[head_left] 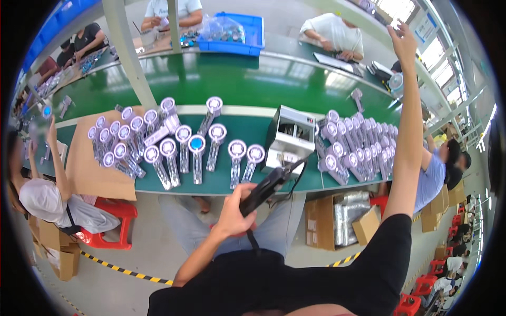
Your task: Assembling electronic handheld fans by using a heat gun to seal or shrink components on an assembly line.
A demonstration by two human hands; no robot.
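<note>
My left hand (234, 216) is closed around a long black handheld device (263, 192) with a thin cord, held over my lap and the bench's front edge. My right hand (403, 45) is raised high at the far right, its fingers apart and nothing visible in them. A small grey-white machine (290, 134) stands on the green bench just beyond the black device. Left of it stand or lean several light-purple handheld fans (216, 134) with round heads and clear handles. One fan (197, 145) has a blue disc on its head. More fans (358, 152) are packed in rows at the right.
Brown cardboard (100, 163) covers the bench's left part. Beyond runs a green conveyor belt (221, 79), with a blue tray (255, 37) of bagged parts behind. A white post (129, 58) rises at the left. Open cartons (321, 221) sit under the bench. Co-workers sit around.
</note>
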